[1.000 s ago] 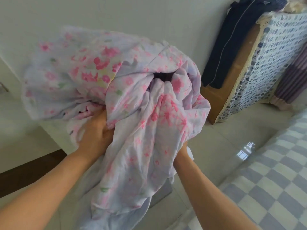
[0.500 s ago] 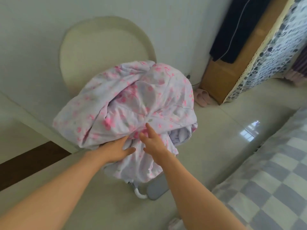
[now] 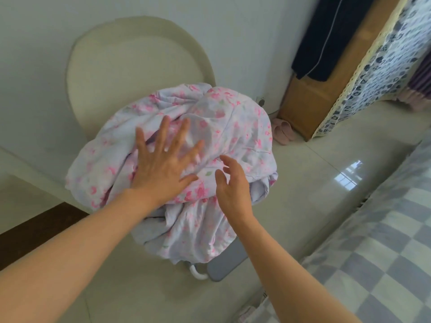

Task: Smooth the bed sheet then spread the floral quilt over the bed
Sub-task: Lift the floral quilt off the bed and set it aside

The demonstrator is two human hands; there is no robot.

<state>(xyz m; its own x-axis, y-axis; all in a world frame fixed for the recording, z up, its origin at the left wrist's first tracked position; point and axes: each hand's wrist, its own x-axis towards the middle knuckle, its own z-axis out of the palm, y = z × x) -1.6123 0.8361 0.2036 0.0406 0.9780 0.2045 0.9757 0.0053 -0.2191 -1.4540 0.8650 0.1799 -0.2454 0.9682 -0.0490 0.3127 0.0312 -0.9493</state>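
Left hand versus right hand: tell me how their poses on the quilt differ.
The left hand lies flat, fingers spread wide on top of the floral quilt; the right hand is turned on edge, its fingers loosely curved. The left hand rests higher on the bundle, the right hand at its near edge. Neither hand grips the fabric.

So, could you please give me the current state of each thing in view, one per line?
floral quilt: bunched in a heap on the chair, not spread
chair: upright by the wall, seat covered by the quilt
left hand: fingers spread, flat on the quilt
right hand: fingers relaxed, holding nothing
bed sheet: checked, lying on the bed
slippers: paired on the floor
dark garment: hanging
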